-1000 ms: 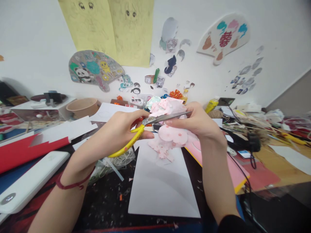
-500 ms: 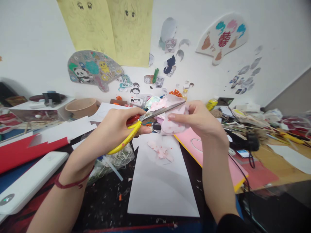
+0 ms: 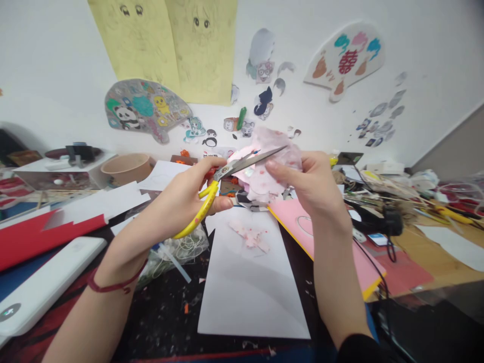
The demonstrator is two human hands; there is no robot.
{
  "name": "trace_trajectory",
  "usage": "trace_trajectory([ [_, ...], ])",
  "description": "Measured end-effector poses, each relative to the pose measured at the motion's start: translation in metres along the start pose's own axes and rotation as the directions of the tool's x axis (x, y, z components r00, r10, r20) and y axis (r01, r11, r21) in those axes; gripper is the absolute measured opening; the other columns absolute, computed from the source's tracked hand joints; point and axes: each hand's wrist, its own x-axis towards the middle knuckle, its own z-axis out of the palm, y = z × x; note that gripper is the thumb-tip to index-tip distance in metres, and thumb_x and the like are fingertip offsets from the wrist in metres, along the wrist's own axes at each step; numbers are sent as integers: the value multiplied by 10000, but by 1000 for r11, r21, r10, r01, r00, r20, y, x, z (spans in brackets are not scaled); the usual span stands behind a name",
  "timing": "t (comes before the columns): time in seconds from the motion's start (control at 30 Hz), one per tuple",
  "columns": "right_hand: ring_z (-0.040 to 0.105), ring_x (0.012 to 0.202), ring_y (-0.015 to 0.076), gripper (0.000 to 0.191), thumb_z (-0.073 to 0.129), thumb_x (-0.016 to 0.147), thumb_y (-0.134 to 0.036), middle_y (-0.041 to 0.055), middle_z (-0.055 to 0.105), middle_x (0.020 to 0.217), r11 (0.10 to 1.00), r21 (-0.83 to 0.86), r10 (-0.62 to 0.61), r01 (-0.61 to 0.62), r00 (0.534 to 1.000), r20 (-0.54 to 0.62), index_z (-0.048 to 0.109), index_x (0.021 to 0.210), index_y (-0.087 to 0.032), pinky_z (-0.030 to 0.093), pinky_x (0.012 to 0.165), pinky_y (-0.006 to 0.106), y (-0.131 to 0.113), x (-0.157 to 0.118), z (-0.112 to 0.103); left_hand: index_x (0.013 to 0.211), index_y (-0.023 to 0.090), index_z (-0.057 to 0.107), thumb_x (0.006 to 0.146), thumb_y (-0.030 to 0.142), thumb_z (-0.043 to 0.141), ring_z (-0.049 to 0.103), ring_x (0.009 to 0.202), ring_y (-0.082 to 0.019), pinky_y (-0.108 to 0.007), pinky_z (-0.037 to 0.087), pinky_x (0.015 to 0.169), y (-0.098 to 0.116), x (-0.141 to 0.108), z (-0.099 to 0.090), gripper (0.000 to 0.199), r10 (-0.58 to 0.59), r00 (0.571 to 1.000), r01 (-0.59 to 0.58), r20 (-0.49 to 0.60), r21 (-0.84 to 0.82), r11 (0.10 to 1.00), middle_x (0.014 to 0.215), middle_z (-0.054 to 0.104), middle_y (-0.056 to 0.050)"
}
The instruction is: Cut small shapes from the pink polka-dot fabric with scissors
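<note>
My left hand is closed around yellow-handled scissors, its thumb and fingers about the handles. The blades point up and to the right, slightly apart, and lie against a crumpled pale pink piece with small red spots, thin like paper or cloth. My right hand pinches this piece at its right side, thumb on the near face. Below both hands, a white sheet lies on the dark tabletop, with small pink scraps near its far end.
A pink folder with a yellow edge lies right of the sheet. On the left are a clear bag of string, a white elongated device and a red sheet. Cables and clutter fill the right side; paper fans hang on the wall.
The pink piece has been turned and raised in my right hand, showing more of its spotted face. The scissor blades have parted slightly and tilt more steeply upward.
</note>
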Motion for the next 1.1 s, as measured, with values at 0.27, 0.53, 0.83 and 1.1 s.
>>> trace_trajectory([
  [0.27,426,561,79,384,826,780,-383,-41,470,563,1000,1,12,-12,996,93,588,555,-183,345,522,246,1,-1,-1,1284,180,559,761,586,692,608,971,-271,-372,454,844,2,1,0,676,14,1000,-14,1,-48,999,1103,675,-83],
  [0.53,540,592,95,273,840,758,-390,-10,631,659,997,8,79,-82,982,169,712,630,-187,437,516,234,0,-1,0,1164,196,586,807,535,690,601,933,-241,-370,465,871,1,1,2,503,38,999,-38,2,-49,998,946,628,-39],
  [0.83,542,600,98,266,847,752,-379,-11,636,664,996,2,88,-90,980,178,708,616,-198,439,515,237,-2,-1,0,1137,207,653,818,532,718,608,849,-209,-325,471,792,-1,0,2,460,44,999,-45,-14,-40,998,904,667,-39],
  [1.1,537,626,108,270,866,731,-388,-10,622,660,991,12,129,-132,980,154,701,624,-202,437,550,248,-2,-3,-5,1039,207,696,812,537,709,592,769,-187,-309,447,725,1,1,1,401,36,998,-36,-41,19,999,864,681,-39],
])
